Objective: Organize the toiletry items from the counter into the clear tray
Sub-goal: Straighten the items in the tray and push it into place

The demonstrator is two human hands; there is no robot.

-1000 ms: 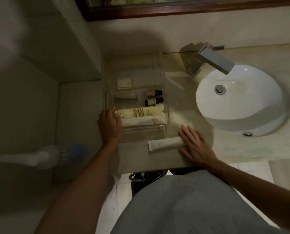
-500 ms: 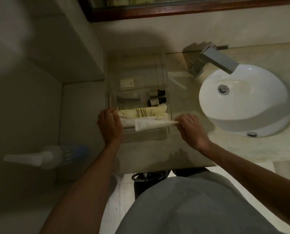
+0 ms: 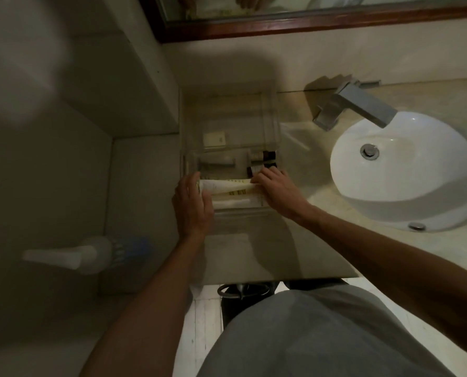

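The clear tray (image 3: 228, 110) stands on the counter left of the sink. Inside lie a small pale packet (image 3: 214, 139), two small dark bottles (image 3: 262, 161), a yellow-striped tube (image 3: 237, 190) and a white tube (image 3: 236, 203) nearest me. My right hand (image 3: 277, 191) holds the right end of another white tube (image 3: 224, 184), which lies across the striped one inside the tray. My left hand (image 3: 191, 205) rests on the tray's near left corner, with its fingers against that tube's left end.
A white basin (image 3: 406, 170) with a square metal faucet (image 3: 357, 107) lies to the right. A wood-framed mirror (image 3: 308, 23) hangs behind. A toilet brush (image 3: 90, 253) stands on the floor at left, and a dark bin (image 3: 243, 295) sits under the counter edge.
My right hand picked the white tube up from the counter's front edge, carried it over the tray and lowered it onto the striped tube. My left hand stayed at the tray's left corner.
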